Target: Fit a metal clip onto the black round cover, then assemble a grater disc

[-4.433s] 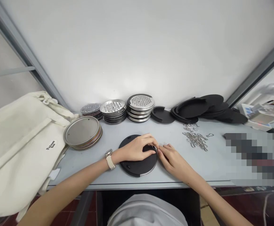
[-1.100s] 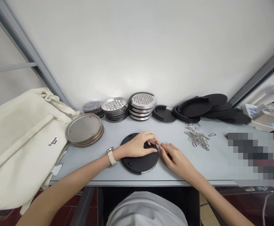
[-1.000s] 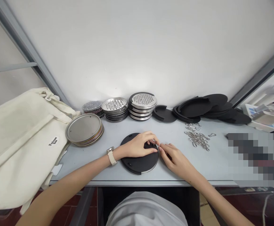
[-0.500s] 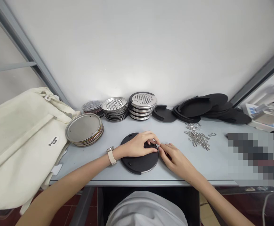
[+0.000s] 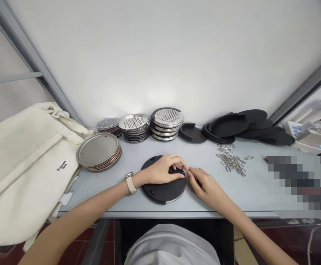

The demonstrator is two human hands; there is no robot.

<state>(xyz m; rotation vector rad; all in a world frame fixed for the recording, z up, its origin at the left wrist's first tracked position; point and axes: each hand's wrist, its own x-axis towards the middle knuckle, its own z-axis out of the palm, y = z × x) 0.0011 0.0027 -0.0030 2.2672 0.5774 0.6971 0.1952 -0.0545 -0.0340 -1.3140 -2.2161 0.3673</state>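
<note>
A round black disc [image 5: 160,191] lies flat on the table before me, a sliver of silver metal showing along its lower right edge. My left hand [image 5: 163,170] rests across the top of it, its thumb and fingers curled around the right rim and holding it. At that rim my right hand [image 5: 204,182] pinches a small metal clip [image 5: 185,170] between thumb and forefinger. Most of the clip is covered by the fingertips. Several similar metal clips [image 5: 232,162] lie in a loose pile to the right of my hands.
Behind are stacks of metal grater discs [image 5: 134,123], perforated discs in black holders [image 5: 168,117] and black round covers [image 5: 228,126]. Plain metal discs [image 5: 97,150] are stacked left, beside a cream bag [image 5: 25,154]. White boxes [image 5: 305,138] stand far right on the grey table [image 5: 249,195].
My right hand has shifted very slightly to the right at the disc's rim, and a bit more of the clip shows. My left hand and the disc stay where they were.
</note>
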